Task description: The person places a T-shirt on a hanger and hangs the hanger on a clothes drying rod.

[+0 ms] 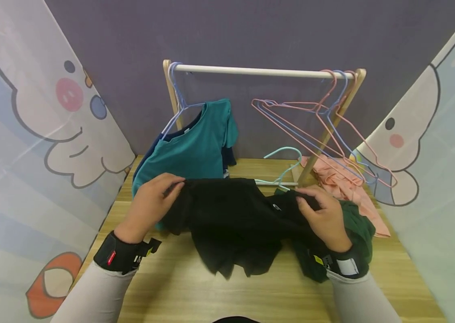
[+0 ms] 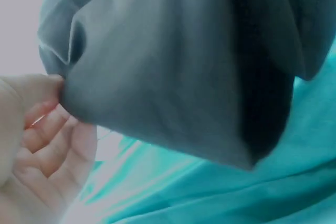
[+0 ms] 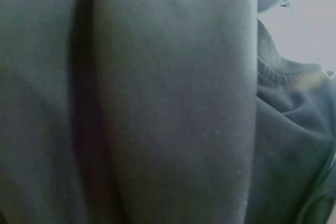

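A black T-shirt is stretched between both hands above the table, its lower part hanging loose. My left hand pinches one end of it between thumb and fingers; the left wrist view shows that pinch on the dark cloth close up. At the other end, near the collar with its small label, my right hand pinches the fabric. Dark cloth fills most of the right wrist view and hides nearly all of that hand. Just behind the shirt, a mint-green hanger shows its hook, its lower part hidden.
Behind stands a clothes rack. A teal T-shirt hangs at its left over a navy one; pink and blue hangers hang at its right. A dark green garment and a peach garment lie on the wooden table.
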The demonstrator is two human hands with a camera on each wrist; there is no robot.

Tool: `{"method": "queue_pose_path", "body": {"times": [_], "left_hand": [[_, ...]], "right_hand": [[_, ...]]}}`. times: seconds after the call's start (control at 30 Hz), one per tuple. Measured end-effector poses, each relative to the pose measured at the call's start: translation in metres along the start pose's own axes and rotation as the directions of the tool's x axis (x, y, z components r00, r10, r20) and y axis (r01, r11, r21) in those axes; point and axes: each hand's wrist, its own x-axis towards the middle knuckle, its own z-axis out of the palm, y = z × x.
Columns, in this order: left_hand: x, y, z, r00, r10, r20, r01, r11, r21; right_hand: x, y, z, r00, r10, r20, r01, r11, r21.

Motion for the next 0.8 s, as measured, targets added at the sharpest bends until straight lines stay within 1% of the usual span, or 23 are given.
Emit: {"method": "queue_pose_path", "body": {"times": [0.13,0.2,0.23,0.27,0.3,0.37,0.4,0.47,0.53,0.57,0.6,0.7,0.77,0.8], "left_hand": [[-0.006,-0.003,0.006,0.997,-0.055,0.054,0.055,0.998,-0.008],[-0.009,-0.005,0.011,0.997,-0.052,0.062,0.053,0.999,-0.009],[-0.011,-0.006,0.013,0.998,-0.045,0.050,0.046,0.999,-0.008],[-0.012,-0.007,0.015,0.999,-0.039,0.026,0.039,0.999,-0.005],[-0.014,-0.008,0.017,0.999,-0.034,-0.011,0.034,0.999,-0.004],[-0.015,-0.011,0.018,0.994,-0.031,-0.107,0.031,0.999,-0.009],[-0.015,-0.012,0.017,0.986,-0.038,-0.161,0.035,0.999,-0.016],[-0.014,-0.014,0.015,0.965,-0.059,-0.256,0.052,0.998,-0.034],[-0.012,-0.015,0.011,0.945,-0.081,-0.315,0.068,0.996,-0.050],[-0.011,-0.014,0.009,0.940,-0.094,-0.327,0.082,0.995,-0.052],[-0.009,-0.014,0.007,0.940,-0.115,-0.321,0.106,0.993,-0.046],[-0.006,-0.014,0.007,0.948,-0.186,-0.257,0.186,0.982,-0.025],[-0.005,-0.013,0.012,0.953,-0.208,-0.219,0.209,0.978,-0.017],[-0.006,-0.012,0.017,0.957,-0.205,-0.207,0.206,0.978,-0.018]], "right_hand": [[-0.004,0.000,-0.004,1.000,0.005,-0.013,-0.006,1.000,-0.015],[-0.006,-0.001,-0.006,1.000,0.013,-0.025,-0.013,1.000,-0.018],[-0.007,-0.001,-0.008,0.999,0.017,-0.030,-0.018,1.000,-0.019],[-0.008,-0.001,-0.009,0.999,0.019,-0.035,-0.020,1.000,-0.019],[-0.009,-0.001,-0.010,0.999,0.021,-0.039,-0.022,1.000,-0.019],[-0.011,0.000,-0.012,0.999,0.024,-0.041,-0.024,1.000,-0.006],[-0.011,0.000,-0.014,0.999,0.023,-0.039,-0.023,1.000,0.000],[-0.013,0.001,-0.016,0.999,0.010,-0.035,-0.009,1.000,0.020],[-0.014,0.002,-0.019,1.000,-0.010,-0.025,0.012,0.998,0.055],[-0.014,0.002,-0.020,1.000,-0.017,-0.017,0.018,0.998,0.066],[-0.015,0.003,-0.021,1.000,-0.021,-0.009,0.022,0.997,0.078],[-0.017,0.002,-0.022,1.000,-0.027,0.007,0.026,0.994,0.104],[-0.019,0.001,-0.021,1.000,-0.008,0.014,0.006,0.994,0.108],[-0.020,0.000,-0.020,1.000,-0.001,0.016,0.000,0.994,0.106]]}}
